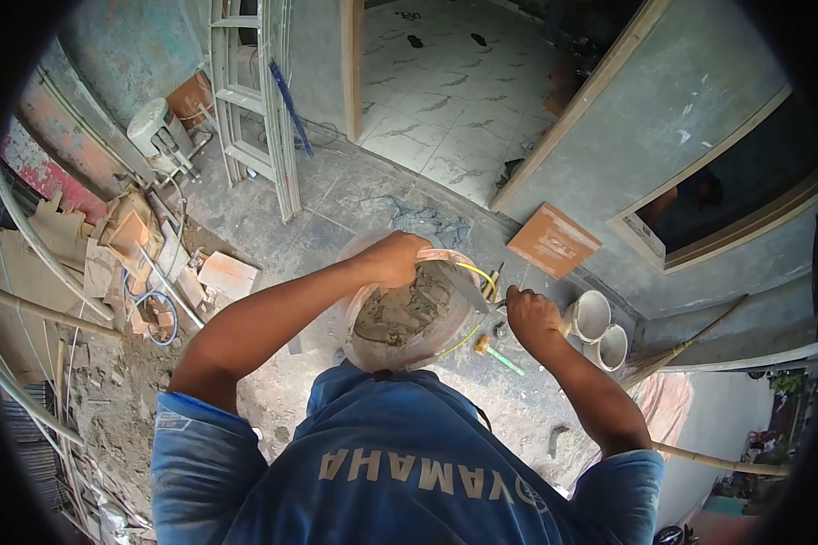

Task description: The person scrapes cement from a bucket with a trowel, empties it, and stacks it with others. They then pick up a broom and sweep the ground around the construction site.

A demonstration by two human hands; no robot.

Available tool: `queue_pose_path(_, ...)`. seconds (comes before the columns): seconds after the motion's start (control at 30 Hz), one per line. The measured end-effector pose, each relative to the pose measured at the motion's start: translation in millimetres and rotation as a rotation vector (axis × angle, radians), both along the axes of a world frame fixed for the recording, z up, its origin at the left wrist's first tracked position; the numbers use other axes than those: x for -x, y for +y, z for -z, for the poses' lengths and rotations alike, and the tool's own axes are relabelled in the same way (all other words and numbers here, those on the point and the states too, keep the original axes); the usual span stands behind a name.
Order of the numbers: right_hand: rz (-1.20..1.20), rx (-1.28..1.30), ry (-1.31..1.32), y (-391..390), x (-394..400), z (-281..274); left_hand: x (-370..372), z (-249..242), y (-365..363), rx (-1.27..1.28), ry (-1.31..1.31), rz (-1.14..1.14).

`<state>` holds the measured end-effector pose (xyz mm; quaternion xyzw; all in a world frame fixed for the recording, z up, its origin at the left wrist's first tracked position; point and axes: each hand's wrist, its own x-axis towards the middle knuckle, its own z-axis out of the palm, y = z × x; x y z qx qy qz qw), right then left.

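A round bucket (370, 341) of grey wet mortar (407, 313) is right in front of my chest. My left hand (394, 258) grips the bucket's far rim. My right hand (531, 313) is closed on the handle of a trowel (466, 289), whose metal blade reaches into the bucket at its right edge. A thin yellow hose (484, 275) curves past the bucket's right side, under the trowel.
A green-handled screwdriver (498, 357) lies on the concrete floor beside the bucket, and two white cans (600, 329) stand right of my right hand. An orange tile (553, 241) leans on the wall. A ladder (254, 109), tile scraps (127, 236) and rubble lie left; a broom (691, 343) right.
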<state>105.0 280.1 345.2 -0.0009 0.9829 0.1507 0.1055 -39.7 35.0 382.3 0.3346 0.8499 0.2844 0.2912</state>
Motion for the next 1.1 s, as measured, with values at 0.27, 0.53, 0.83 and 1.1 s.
queue_pose_path(0.27,0.327,0.400,-0.323,-42,-32,83,-25,23,-11,-0.227,0.031,-0.082)
queue_pose_path(0.53,0.182,0.697,-0.582,-78,-53,88,-12,34,-35,-0.172,-0.002,-0.255)
queue_pose_path(0.83,0.163,0.211,-0.309,-11,-29,69,-18,32,-14,-0.115,0.098,-0.098)
queue_pose_path(1.1,0.269,0.818,-0.917,-83,-42,83,-27,25,-36,-0.264,0.041,-0.264)
